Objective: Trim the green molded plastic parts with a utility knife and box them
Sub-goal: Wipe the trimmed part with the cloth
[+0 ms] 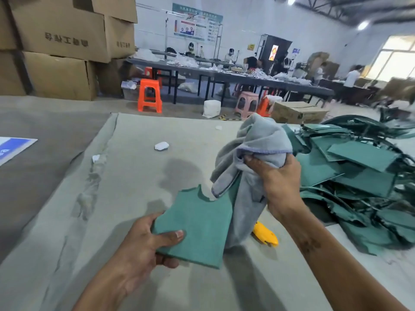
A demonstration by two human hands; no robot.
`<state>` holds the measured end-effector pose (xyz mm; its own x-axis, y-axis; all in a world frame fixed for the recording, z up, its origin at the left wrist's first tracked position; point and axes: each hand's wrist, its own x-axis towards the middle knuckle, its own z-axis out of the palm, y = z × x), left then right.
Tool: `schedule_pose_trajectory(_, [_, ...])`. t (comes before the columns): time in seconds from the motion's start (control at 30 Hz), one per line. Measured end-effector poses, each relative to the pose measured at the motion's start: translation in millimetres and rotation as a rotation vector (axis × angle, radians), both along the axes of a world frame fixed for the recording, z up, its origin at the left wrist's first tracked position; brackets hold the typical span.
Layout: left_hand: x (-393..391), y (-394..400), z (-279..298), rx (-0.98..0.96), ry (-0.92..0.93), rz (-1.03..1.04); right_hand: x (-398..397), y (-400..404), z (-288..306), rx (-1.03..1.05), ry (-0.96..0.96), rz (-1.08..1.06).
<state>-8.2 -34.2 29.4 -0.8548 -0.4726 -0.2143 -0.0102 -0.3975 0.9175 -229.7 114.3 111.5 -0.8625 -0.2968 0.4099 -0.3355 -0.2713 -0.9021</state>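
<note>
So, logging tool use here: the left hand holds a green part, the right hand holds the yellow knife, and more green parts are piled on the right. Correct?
Not quite. In the head view the right hand holds a grey cloth; the yellow knife lies on the table. The left hand does hold a green part, with the pile on the right.

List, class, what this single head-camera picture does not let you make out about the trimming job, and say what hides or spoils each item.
- Yellow utility knife: partly covered by the grey cloth in the right hand; blade unseen.
- Green part in the left hand: its underside faces away.
- Pile of green parts: cut off at the right edge and blurred.
- Printing on the stacked cartons: blurred.
- Packing box: cannot be identified.
</note>
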Motion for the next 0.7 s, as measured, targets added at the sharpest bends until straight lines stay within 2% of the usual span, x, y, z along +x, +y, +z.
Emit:
schedule_pose_trajectory(0.1, [1.6, -1.9, 2.5, -0.013, 0.007, -0.005, -12.0, 4.3, 15.1, -0.282, -0.236, -0.106])
schedule_pose_trajectory(0.13, [1.5, -1.3, 3.1, -0.033, 0.0, -0.006, -16.5, 4.5, 18.2, -0.274, -0.239, -0.101])
schedule_pose_trajectory(0.23, [2.3, -2.0, -0.5, -0.066, -0.008, -0.01, -21.6, 5.1, 24.1, 0.056, -0.014, 0.071])
schedule_pose_trajectory(0.3, [1.6, -0.9, -0.7, -0.09, 0.01, -0.028, -26.8, 8.4, 28.9, 0.152, 0.014, 0.077])
schedule_pose_trajectory(0.43, [-4.6, 5.3, 1.8, -0.05, 0.103, -0.045, -31.3, -1.7, 33.9, -0.026, -0.126, -0.059])
schedule_pose_trajectory(0.5, [-6.3, 4.2, 2.0, -0.005, 0.111, 0.001, -28.0, -16.3, 36.3, -0.18, -0.28, -0.133])
schedule_pose_trajectory(0.57, [-7.2, 0.9, 2.4, 0.049, 0.094, 0.118, -31.1, -28.1, 48.5, -0.423, -0.515, -0.199])
schedule_pose_trajectory(0.63, [-8.2, -4.6, -0.8, 0.136, 0.096, 0.28, -36.4, -40.3, 61.7, -0.624, -0.67, -0.21])
schedule_pose_trajectory(0.7, [-9.7, -9.3, -2.6, 0.191, 0.123, 0.453, -38.3, -55.8, 58.7, -0.643, -0.695, -0.262])
